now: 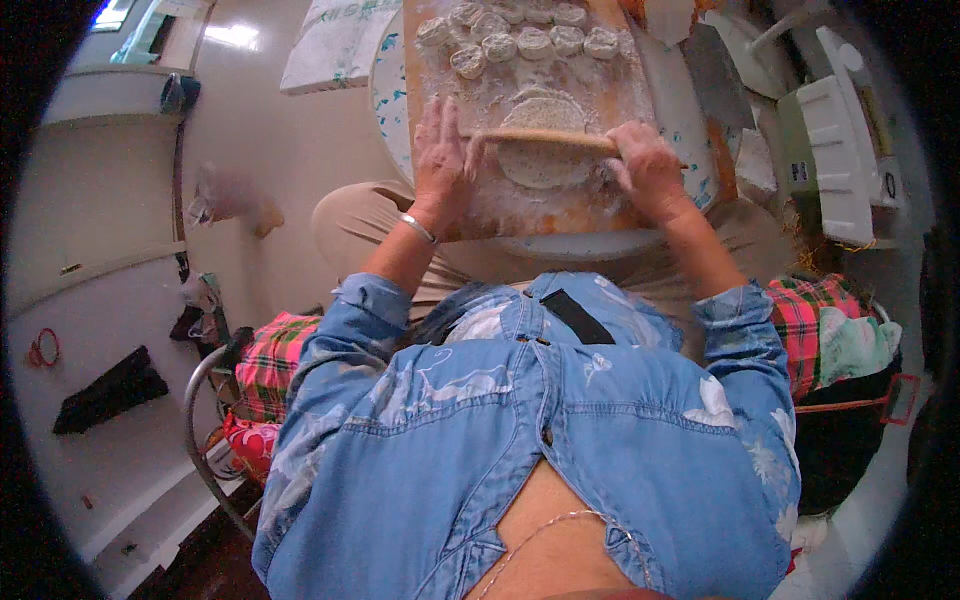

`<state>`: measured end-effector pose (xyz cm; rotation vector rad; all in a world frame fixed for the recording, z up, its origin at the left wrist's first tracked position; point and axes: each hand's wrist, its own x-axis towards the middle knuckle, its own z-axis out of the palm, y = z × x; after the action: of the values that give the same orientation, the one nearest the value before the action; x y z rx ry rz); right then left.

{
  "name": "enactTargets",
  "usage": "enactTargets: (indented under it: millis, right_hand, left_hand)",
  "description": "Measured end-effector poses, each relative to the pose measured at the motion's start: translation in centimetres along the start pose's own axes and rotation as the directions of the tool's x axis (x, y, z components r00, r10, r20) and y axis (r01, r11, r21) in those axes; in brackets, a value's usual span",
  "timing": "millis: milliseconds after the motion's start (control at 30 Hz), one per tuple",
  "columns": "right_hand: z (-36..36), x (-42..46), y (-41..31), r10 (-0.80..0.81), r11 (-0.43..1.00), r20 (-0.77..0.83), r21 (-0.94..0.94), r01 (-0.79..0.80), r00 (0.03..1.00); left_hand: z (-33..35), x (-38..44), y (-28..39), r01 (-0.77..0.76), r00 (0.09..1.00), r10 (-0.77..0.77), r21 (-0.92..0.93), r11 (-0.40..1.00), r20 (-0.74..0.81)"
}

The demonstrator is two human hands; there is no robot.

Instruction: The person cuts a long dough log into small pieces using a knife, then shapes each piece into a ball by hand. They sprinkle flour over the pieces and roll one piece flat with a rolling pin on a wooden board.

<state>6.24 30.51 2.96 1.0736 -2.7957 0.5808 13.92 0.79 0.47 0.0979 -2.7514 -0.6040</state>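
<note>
A slim wooden rolling pin lies across a flattened, speckled dough round, which shows on both sides of it. Along the far edge of the dough a second rim is visible, so it may be more than one layer. My left hand rests on the pin's left end, fingers stretched forward and thumb beside the pin. Curled around the right end is my right hand. Both hands are dusted with flour. Beneath everything is a floured wooden board. Several floured dough pieces sit at its far end.
The board stands on a round table with a patterned top, close over my knees. A white foam box is at the far left. Right of the table are a grey panel and a white plastic rack. A metal chair arm curves at my left.
</note>
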Motion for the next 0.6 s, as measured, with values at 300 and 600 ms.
enactTargets:
  millis: [300,600]
  right_hand:
    - [1.8,0.5,1.2,0.566,0.559,0.081,0.694,-0.454,0.82]
    - [1.3,0.0,1.1,0.552,0.53,0.035,0.757,-0.383,0.833]
  left_hand:
    - [3.2,5.3,3.4,0.021,0.981,0.006,-0.139,0.99,0.193]
    - [2.1,5.3,5.1,-0.081,0.988,0.113,-0.277,0.957,0.101]
